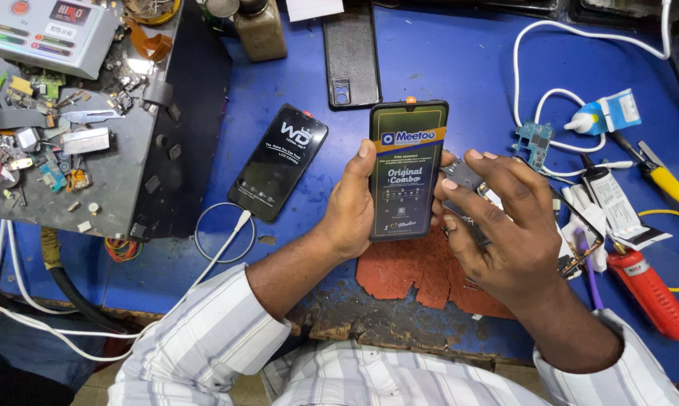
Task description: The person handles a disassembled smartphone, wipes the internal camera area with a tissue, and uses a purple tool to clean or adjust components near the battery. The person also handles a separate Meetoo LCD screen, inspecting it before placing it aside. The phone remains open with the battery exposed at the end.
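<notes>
Left hand [352, 201] is wrapped around the edge of a new phone display panel [407, 169], thumb pressed on its front, holding it above the blue bench [445, 68]. Right hand [497, 225] has its fingers loosely spread, pinching a small dark part [462, 175] right beside the panel. 1 more screen [278, 162] lies flat to the left, well apart.
</notes>
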